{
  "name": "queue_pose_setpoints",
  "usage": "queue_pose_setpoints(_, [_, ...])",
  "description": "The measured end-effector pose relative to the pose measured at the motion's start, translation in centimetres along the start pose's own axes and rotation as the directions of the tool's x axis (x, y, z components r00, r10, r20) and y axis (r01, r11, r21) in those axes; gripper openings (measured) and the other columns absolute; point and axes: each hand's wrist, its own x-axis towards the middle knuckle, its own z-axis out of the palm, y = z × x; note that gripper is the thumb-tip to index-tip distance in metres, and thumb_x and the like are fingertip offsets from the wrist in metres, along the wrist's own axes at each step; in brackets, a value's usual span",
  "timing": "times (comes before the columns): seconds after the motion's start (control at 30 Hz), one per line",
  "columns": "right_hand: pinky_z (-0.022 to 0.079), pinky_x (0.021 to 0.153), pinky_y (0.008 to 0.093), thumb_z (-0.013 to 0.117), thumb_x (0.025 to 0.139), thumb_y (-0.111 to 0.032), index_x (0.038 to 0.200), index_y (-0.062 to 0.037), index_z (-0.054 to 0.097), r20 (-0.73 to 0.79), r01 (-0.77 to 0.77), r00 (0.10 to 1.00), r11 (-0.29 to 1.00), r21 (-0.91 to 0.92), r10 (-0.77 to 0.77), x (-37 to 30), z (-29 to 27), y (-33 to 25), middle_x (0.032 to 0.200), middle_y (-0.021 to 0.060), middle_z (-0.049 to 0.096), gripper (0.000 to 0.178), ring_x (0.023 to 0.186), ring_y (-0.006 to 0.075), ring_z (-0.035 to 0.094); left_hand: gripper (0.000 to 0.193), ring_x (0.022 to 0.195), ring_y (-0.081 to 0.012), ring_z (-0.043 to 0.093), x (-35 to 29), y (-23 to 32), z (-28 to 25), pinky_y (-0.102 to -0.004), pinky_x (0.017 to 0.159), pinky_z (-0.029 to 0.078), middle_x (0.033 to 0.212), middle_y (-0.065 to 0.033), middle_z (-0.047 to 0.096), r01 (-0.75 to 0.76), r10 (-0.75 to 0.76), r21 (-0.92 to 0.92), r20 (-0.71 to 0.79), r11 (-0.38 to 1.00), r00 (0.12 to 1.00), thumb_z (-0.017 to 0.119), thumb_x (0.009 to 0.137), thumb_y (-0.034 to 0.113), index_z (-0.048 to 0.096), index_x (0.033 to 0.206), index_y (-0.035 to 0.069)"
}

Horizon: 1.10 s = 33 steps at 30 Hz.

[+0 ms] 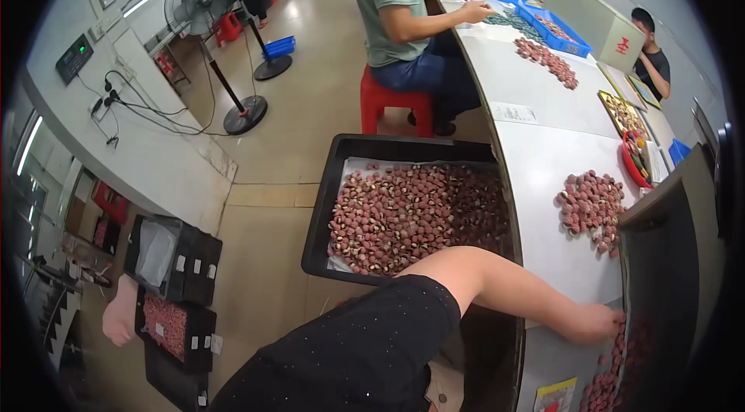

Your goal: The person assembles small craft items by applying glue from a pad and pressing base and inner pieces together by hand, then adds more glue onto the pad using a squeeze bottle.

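Observation:
My left hand (601,324) rests at the right on the grey-white worktable (543,156), its arm stretched across from a black sleeve (365,334). The fingers are drawn together at the end of a strip of small, rounded dark-red pieces (601,390); what they pinch, if anything, is too small to make out. Farther up the tabletop lies a loose heap of the same kind of pieces (591,206). Below my arm, beside the table, a black crate (318,245) holds many red pieces with pale sides (396,214). My right hand is out of sight.
A dark upright panel (660,280) borders the table on the right. A red bowl (632,157) and blue trays (555,28) stand farther along. Another person sits on a red stool (396,102) beyond the crate. Stacked black crates (174,257) and fans (244,113) occupy the left.

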Motion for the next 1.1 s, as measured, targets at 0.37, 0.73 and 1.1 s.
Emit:
queue_pose_setpoints(0.37, [0.047,0.081,0.0415,0.06,0.091,-0.022,0.106,0.0049,0.062,-0.437,0.135,0.899,0.969,0.205,-0.033,-1.8,3.4,-1.7,0.102,0.0237,0.061,0.031,0.09,0.0347,0.058,0.023,0.075,-0.0159,0.059,-5.3,8.6,-4.8,-0.0277,0.067,0.048,0.089,-0.0079,0.061,0.411,-0.286,-0.822,0.315,0.395,0.905,0.063,0.076,0.013,0.059,0.094,-0.001])
queue_pose_setpoints(0.73, [0.045,0.084,0.0414,0.058,0.092,-0.021,0.106,0.0043,0.062,-0.254,0.05,0.967,0.983,0.179,-0.003,-1.8,0.6,-3.2,0.101,0.0232,0.062,0.03,0.092,0.0358,0.058,0.025,0.075,-0.0128,0.058,-5.6,10.9,-4.0,-0.0266,0.066,0.049,0.086,-0.0053,0.058,0.532,-0.252,-0.842,0.537,-0.091,0.805,0.059,0.085,0.019,0.059,0.102,0.0])
queue_pose_setpoints(1.1, [0.045,0.085,0.0409,0.056,0.093,-0.026,0.108,0.0051,0.06,-0.149,0.034,0.989,0.952,0.304,0.012,-1.6,0.0,-3.0,0.103,0.0243,0.062,0.035,0.093,0.0361,0.058,0.025,0.069,-0.0143,0.06,-6.4,11.5,-3.5,-0.0264,0.067,0.049,0.084,-0.0074,0.056,0.525,-0.196,-0.843,0.539,-0.122,0.82,0.053,0.089,0.017,0.054,0.107,0.0])
